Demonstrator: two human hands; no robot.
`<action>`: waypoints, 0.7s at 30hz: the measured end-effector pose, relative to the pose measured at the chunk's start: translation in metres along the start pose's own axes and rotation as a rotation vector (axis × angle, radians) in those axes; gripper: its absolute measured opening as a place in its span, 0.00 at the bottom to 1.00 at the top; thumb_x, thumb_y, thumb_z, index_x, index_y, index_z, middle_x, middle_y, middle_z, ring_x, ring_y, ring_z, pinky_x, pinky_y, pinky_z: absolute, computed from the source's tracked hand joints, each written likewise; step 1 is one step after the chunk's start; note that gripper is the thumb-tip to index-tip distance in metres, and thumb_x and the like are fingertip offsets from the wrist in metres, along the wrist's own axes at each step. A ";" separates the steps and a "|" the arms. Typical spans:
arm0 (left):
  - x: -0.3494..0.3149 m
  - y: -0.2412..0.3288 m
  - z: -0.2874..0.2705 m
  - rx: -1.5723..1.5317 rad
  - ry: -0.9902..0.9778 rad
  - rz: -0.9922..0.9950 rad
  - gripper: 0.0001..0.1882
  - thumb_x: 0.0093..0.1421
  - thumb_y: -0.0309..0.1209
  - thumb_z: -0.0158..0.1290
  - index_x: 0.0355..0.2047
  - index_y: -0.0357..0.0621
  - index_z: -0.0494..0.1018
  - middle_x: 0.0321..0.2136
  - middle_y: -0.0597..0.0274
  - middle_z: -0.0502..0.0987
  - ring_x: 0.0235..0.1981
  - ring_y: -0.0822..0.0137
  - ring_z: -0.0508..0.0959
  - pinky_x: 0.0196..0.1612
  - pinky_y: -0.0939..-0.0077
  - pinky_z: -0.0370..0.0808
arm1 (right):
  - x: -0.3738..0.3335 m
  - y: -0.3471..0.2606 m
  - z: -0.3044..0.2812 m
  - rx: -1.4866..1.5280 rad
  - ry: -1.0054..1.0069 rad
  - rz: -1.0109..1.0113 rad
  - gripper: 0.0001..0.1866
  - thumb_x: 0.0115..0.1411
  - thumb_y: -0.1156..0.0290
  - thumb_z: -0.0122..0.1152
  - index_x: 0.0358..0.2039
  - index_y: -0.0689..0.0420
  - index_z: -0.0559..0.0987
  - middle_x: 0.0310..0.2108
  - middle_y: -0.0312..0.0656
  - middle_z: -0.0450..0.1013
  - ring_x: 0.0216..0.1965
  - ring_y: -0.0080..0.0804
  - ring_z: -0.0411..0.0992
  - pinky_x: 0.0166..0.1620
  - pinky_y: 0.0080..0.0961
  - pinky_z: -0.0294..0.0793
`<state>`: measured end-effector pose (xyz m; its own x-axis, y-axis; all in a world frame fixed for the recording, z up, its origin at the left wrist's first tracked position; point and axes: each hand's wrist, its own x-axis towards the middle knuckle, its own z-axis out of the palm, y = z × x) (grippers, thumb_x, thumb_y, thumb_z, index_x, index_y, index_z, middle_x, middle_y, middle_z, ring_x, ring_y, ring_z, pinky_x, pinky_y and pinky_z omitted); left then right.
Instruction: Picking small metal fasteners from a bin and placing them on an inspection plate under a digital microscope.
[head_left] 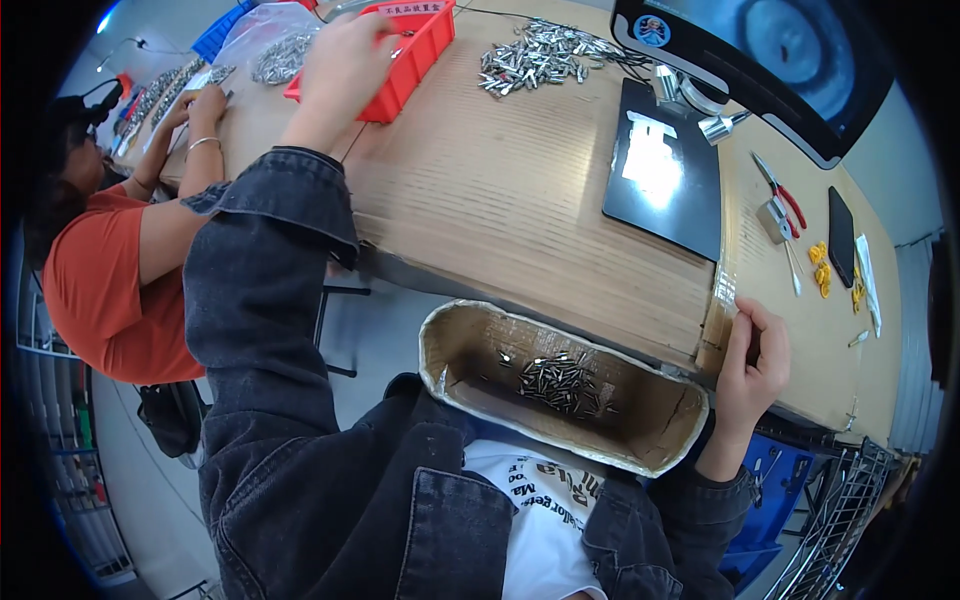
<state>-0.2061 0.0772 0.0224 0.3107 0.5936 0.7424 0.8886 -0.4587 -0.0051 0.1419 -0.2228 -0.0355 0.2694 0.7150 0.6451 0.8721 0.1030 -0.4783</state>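
Cardboard box [640,425] sits closest, at the person's chest against the bench [520,190] edge, open on top, with a small heap of metal pins [558,382] on its floor and a few strays beside the heap. Just right of the box, the right hand [752,365] rests on the bench edge, its grip curled together around the taped corner there, thumb on top and fingers wrapped at the rim; whether it presses hard cannot be told. Far up and left of that hand, the left hand [345,60] reaches out on a dark denim sleeve into a red bin [415,55], its fingers bent down inside; the bin wall hides the fingertips, so I cannot tell whether that grip holds anything. Right of the left hand, a loose pile of silver parts [535,55] lies on the bench. Left of it, a clear bag [275,45] holds more silver parts. Between the 2 hands, up from the right one, lies a black mat [665,190] with glare on it. Above the right hand lie red-handled pliers [783,195], small yellow pieces [821,268] and a black phone [841,235]. At far left, another person in an orange shirt [95,300] works at the same bench.
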 end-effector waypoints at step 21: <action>0.012 0.132 0.067 -0.134 -0.258 0.397 0.07 0.56 0.25 0.49 0.29 0.36 0.77 0.33 0.52 0.78 0.36 0.52 0.77 0.42 0.63 0.75 | 0.000 -0.002 -0.002 -0.009 0.032 -0.012 0.09 0.55 0.85 0.56 0.35 0.61 0.80 0.27 0.36 0.74 0.23 0.23 0.61 0.27 0.17 0.63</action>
<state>-0.0625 0.0687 -0.0141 0.7053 0.4924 0.5101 0.6385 -0.7538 -0.1553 0.1412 -0.2238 -0.0334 0.2719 0.6912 0.6695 0.8789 0.1050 -0.4653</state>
